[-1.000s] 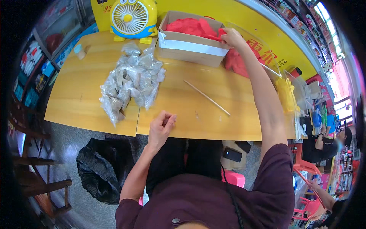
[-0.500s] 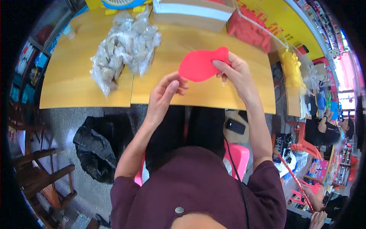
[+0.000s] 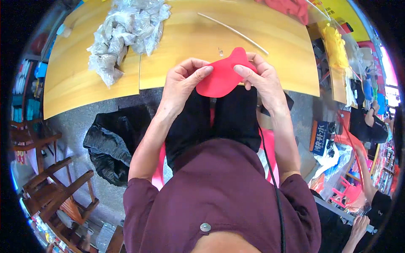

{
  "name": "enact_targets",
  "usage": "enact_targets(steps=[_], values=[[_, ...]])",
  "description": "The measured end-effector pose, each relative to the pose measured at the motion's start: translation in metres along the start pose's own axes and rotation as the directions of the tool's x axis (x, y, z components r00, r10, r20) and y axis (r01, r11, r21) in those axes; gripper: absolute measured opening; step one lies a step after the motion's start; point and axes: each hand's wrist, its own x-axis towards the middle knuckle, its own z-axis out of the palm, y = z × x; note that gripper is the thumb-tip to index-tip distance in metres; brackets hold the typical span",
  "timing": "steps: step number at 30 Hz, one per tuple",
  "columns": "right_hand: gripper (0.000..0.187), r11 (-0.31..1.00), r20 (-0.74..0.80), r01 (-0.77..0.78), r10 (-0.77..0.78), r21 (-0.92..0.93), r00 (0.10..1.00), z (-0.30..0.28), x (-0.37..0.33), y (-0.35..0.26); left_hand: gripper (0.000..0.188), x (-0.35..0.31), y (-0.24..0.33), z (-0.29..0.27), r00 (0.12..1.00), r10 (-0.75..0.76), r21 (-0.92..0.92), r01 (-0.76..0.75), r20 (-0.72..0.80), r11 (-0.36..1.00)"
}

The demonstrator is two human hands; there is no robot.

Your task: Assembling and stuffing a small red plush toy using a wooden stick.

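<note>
Between my two hands is a flat red fish-shaped piece point(image 3: 219, 80), soft-looking and without print, with a rounded body and a narrower flared end. My left hand point(image 3: 182, 84) pinches its left edge between thumb and fingers. My right hand point(image 3: 263, 82) grips it near the narrow end, the thumb on top and the fingers behind. The piece is held just over the table's near edge, above my lap. Beyond it on the table lie a thin pale stick point(image 3: 234, 31) and a small clear bit point(image 3: 220, 52) too small to make out.
Several clear plastic bags with greyish contents point(image 3: 126, 36) are heaped on the wooden table point(image 3: 181, 42). Red pieces point(image 3: 287, 8) lie at the far right, a yellow bundle point(image 3: 334, 46) beyond. A black bag point(image 3: 107, 143) and wooden stool point(image 3: 59, 189) stand left. Other people are at right.
My left hand, open beside the red piece before, now pinches its edge. The piece has turned and come nearer to me. The view has tilted down, and the stick now shows.
</note>
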Motion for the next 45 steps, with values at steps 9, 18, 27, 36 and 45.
enact_targets(steps=[9,18,27,36,45], values=[[0.025,0.985,-0.042,-0.026,0.033,0.169,0.999,0.021,-0.009,0.031,0.013,0.002,-0.004,0.006,0.996,0.014,0.021,-0.012,-0.093,1.0],[0.024,0.992,-0.077,0.014,-0.004,0.127,0.997,0.01,-0.028,0.038,0.009,0.0,-0.01,0.003,1.0,-0.025,0.219,0.027,-0.009,0.975],[0.031,0.99,-0.048,0.096,-0.101,-0.102,0.994,-0.006,-0.047,0.054,0.012,-0.008,-0.011,0.013,0.992,-0.062,0.286,0.027,0.114,0.958],[0.033,0.983,-0.008,0.132,-0.132,0.129,0.991,-0.015,-0.056,0.057,0.007,-0.009,-0.021,0.029,0.999,0.02,0.247,-0.012,-0.031,0.969],[0.021,0.992,-0.301,0.07,-0.1,-0.11,0.948,-0.041,-0.072,0.044,0.01,-0.027,-0.035,0.072,0.99,-0.04,0.069,0.05,-0.138,0.996]])
